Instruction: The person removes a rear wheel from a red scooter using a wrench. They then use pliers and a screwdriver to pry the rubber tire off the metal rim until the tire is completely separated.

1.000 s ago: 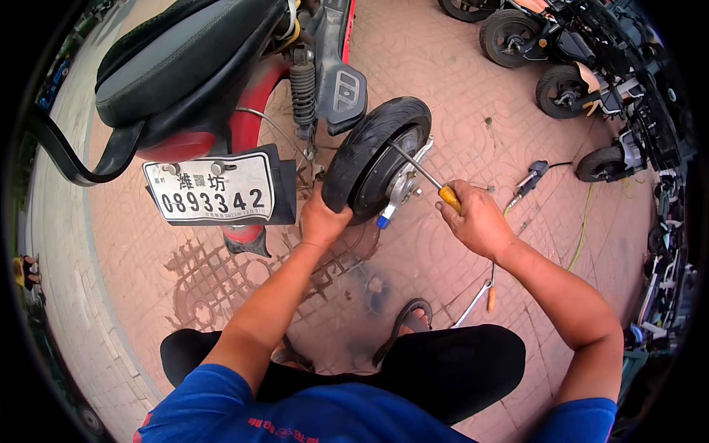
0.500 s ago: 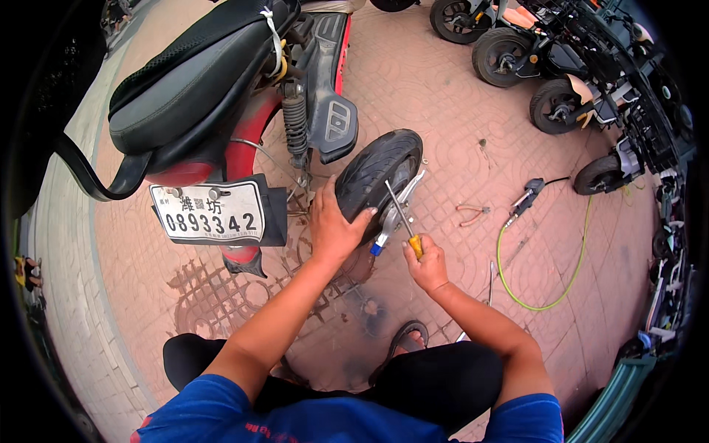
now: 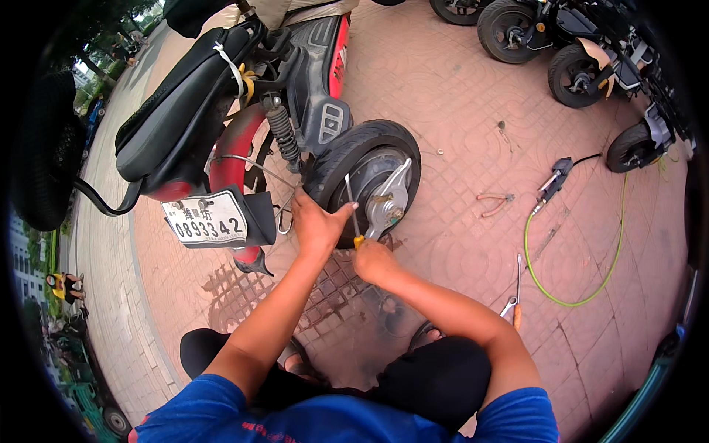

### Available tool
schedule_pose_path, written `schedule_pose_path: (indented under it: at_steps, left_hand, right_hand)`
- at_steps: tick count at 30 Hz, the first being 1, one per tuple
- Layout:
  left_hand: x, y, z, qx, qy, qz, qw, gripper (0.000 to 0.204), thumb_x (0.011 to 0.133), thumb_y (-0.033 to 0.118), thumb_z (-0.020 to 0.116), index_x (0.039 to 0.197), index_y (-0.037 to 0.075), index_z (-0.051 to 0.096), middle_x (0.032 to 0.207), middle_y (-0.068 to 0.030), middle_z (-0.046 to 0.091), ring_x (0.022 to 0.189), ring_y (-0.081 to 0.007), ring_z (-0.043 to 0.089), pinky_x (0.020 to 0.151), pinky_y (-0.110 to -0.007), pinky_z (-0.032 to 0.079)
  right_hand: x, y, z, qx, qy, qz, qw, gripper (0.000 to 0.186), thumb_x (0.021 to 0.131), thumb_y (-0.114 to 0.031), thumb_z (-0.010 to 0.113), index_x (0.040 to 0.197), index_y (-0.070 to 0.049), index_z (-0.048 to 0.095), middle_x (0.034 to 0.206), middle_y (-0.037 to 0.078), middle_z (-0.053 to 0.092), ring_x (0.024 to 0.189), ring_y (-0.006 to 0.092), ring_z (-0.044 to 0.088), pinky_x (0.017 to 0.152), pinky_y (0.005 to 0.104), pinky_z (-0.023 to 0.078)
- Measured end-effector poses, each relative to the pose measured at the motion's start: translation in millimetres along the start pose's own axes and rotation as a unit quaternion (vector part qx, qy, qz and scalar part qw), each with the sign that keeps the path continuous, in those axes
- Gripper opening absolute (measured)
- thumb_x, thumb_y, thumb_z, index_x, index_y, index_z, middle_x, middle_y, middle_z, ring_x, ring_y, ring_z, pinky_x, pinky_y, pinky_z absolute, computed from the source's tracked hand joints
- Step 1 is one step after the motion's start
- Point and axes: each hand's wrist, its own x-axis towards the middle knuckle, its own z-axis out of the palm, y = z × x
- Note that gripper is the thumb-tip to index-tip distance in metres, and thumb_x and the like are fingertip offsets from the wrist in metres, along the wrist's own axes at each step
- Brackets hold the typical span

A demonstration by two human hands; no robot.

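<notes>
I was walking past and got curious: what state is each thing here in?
Wheel: upright but tilted, next to the scooter
Left hand: thumb and fingers spread, against the tyre
Right hand: closed around the yellow-handled tool
Yellow-handled tool: held, shaft across the wheel
Pliers: lying on the paving, handles apart
Green hose: lying in a curve
Wrench: lying beside the orange-handled tool
Scooter: standing
Paving: partly dark, damp-looking

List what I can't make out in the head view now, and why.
All in the head view:
Most of the handle of the screwdriver: hidden by the right hand.
Whether its tip sits under the edge of the tyre: too small to tell.
Tyre's lower left: partly covered by the left hand.
Front end of the scooter: cut off by the top edge.
Small pale thing on the ground: too small to identify.
</notes>
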Motion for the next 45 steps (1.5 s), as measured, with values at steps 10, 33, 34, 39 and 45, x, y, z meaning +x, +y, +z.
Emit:
schedule_pose_path:
  at_steps: [10,33,34,39,45]
  left_hand:
    - [-21,-45,0,0.004,0.018,0.109,0.994,0.136,0.067,0.024,0.103,0.169,-0.007,0.018,0.161,-0.0387,0.039,0.151,-0.0532,0.042,0.127,-0.051,0.037]
    - [-23,-115,53,-0.083,0.052,0.009,0.995,0.111,0.069,0.028,0.107,0.147,-0.015,0.042,0.142,-0.0311,0.059,0.131,-0.0423,0.062,0.116,-0.046,0.047]
    - [-24,-115,53,-0.082,0.052,0.011,0.995,0.110,0.069,0.028,0.107,0.147,-0.015,0.042,0.142,-0.0312,0.059,0.131,-0.0422,0.062,0.116,-0.046,0.047]
    - [-22,-122,44,-0.096,0.047,0.014,0.994,0.105,0.073,0.026,0.105,0.146,-0.015,0.043,0.143,-0.0321,0.059,0.131,-0.0411,0.062,0.116,-0.045,0.047]
    - [-20,-90,43,-0.121,0.026,0.006,0.992,0.113,0.066,0.019,0.105,0.154,-0.010,0.039,0.143,-0.0303,0.062,0.132,-0.0419,0.063,0.118,-0.045,0.046]
  right_hand:
    - [21,-31,28,0.254,-0.023,0.205,0.945,0.043,0.106,-0.030,0.061,0.102,0.009,0.076,0.105,0.034,0.076,0.106,0.0493,0.075,0.094,0.0584,0.058]
    - [-286,149,23,-0.023,0.301,0.569,0.765,0.033,0.098,-0.015,0.073,0.125,0.001,0.064,0.118,0.023,0.072,0.112,0.0427,0.070,0.098,0.0497,0.055]
    - [-320,149,37,-0.059,0.283,0.615,0.733,0.037,0.098,-0.015,0.073,0.129,0.003,0.061,0.123,0.025,0.070,0.118,0.0436,0.067,0.103,0.0499,0.053]
    - [-376,171,53,-0.191,0.349,0.522,0.755,0.047,0.094,-0.008,0.070,0.138,0.004,0.058,0.127,0.025,0.067,0.122,0.0457,0.064,0.106,0.0512,0.050]
    - [-399,248,21,-0.146,0.274,0.547,0.778,0.025,0.091,-0.011,0.069,0.115,-0.004,0.071,0.112,0.022,0.071,0.106,0.0451,0.068,0.096,0.0545,0.055]
